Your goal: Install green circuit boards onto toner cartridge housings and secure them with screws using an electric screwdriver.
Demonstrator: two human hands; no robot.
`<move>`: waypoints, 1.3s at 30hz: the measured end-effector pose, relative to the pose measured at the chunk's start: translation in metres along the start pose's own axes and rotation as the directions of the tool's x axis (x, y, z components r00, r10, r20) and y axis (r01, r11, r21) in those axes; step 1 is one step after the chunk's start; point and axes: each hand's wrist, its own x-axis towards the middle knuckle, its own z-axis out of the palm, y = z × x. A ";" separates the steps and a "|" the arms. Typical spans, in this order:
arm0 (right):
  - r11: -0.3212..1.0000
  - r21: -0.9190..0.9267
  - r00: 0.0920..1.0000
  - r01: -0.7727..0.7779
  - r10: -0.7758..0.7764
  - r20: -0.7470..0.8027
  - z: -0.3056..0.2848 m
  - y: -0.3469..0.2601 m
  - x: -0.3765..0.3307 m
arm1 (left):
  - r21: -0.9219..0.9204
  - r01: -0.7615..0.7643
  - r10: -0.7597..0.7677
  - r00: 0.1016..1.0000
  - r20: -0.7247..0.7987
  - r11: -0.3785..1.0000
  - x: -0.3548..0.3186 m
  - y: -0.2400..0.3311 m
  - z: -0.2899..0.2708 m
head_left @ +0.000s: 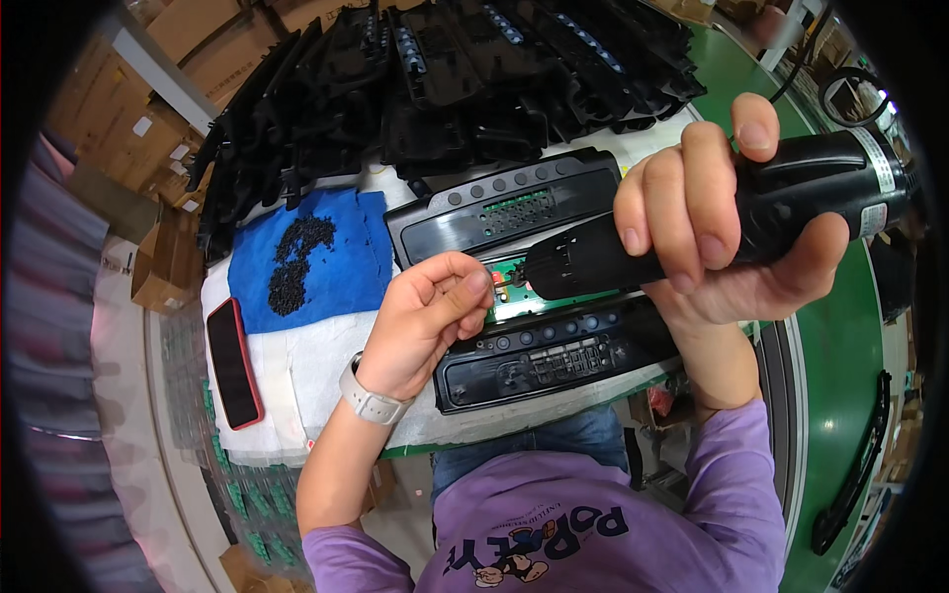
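My right hand (697,203) is wrapped round a black electric screwdriver (598,259), which lies almost level and points left. Its tip is over a green circuit board (539,308). Close to that tip, my left hand (427,314) has thumb and forefinger pinched together; whatever is between them is too small or hidden to make out. Below the board lies a long black plastic panel (465,385) with a row of round buttons. Beyond it rests a similar black panel (435,235), also with round buttons. The screwdriver and my hands partly cover the board.
Two heaps of small black screws (288,287) lie on a blue cloth (358,272) at the left. Beside it is a phone (235,366) with a red case. Stacked black plastic housings (455,94) fill the far side. Cardboard boxes (163,252) stand to the left.
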 end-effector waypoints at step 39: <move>0.999 0.028 0.993 -0.046 0.048 -0.107 0.005 0.003 -0.003 | 0.061 -0.013 0.015 0.999 -0.036 0.998 -0.005 -0.001 0.007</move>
